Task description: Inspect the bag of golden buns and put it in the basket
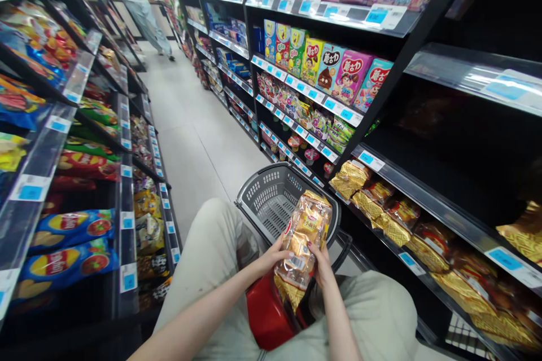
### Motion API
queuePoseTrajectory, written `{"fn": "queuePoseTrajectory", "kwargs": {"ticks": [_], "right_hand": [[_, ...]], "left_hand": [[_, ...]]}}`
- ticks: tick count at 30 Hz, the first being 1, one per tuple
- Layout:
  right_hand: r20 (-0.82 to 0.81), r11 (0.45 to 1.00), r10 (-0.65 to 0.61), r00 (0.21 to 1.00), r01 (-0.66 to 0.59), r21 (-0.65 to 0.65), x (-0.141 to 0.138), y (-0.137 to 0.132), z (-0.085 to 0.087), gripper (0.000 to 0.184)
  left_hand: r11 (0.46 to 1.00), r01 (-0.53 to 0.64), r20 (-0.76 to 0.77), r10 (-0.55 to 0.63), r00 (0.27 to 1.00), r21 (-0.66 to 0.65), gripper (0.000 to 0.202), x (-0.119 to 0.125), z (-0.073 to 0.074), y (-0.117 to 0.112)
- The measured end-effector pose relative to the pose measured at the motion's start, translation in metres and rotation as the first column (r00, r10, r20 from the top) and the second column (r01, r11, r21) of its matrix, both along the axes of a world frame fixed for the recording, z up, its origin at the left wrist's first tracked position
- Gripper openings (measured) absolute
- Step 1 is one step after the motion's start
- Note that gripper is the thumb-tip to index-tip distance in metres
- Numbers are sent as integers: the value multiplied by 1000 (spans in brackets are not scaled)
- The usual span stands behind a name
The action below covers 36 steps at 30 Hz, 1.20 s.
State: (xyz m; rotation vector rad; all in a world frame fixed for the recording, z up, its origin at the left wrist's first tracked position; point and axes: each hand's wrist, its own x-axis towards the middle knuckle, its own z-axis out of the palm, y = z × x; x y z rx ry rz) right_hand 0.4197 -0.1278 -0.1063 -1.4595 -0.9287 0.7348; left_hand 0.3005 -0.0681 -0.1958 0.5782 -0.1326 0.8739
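Both my hands hold a clear bag of small bread rolls (305,240) upright above my lap. My left hand (273,256) grips its left side and my right hand (322,265) grips its lower right side, fingers curled round the wrapper. Just beyond the bag stands a grey shopping basket (254,198) with nothing visible in it. I am squatting, with my knees in light trousers on either side. A red object (266,316) shows between my legs, below the bag.
Black shelves line the aisle: chip bags (70,228) on the left, boxed snacks (339,70) and more bread bags (381,206) on the right. A person in pale clothes (139,5) walks at the far end. The tiled aisle floor (199,141) runs ahead.
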Motion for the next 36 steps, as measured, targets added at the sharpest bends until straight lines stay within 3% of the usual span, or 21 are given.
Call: {"fn": "queuePoseTrajectory", "kwargs": {"ticks": [6, 12, 16, 19, 23, 28, 32, 36], "right_hand": [[-14, 1000, -6, 1000, 6, 8, -1, 0, 1, 61], [-241, 995, -99, 965, 101, -5, -6, -5, 11, 37], [-301, 995, -96, 949, 86, -46, -6, -9, 10, 34], [-251, 998, -57, 966, 48, -44, -2, -9, 8, 33], [-152, 1000, 11, 988, -8, 19, 3, -5, 9, 37], [-45, 988, 105, 993, -99, 114, 16, 1, 1, 68], [57, 996, 36, 998, -40, 81, 23, 5, -10, 92], [81, 999, 6, 997, -10, 52, 19, 5, -10, 90]], "left_hand": [[1000, 16, 51, -17, 999, 25, 94, 6, -7, 1], [993, 30, 77, -21, 997, -118, 82, 8, -12, 13], [981, 174, 109, -165, 980, -80, 81, 2, -11, 6], [958, 279, 100, -271, 957, -68, 87, 0, -11, -3], [985, 168, 106, -163, 981, -43, 94, -3, -6, -3], [995, -92, 34, 91, 995, 35, 107, -1, 1, 5], [988, -138, -12, 139, 990, 68, 114, 9, -5, 7], [981, -165, 4, 166, 986, 101, 111, 16, -10, 6]]}}
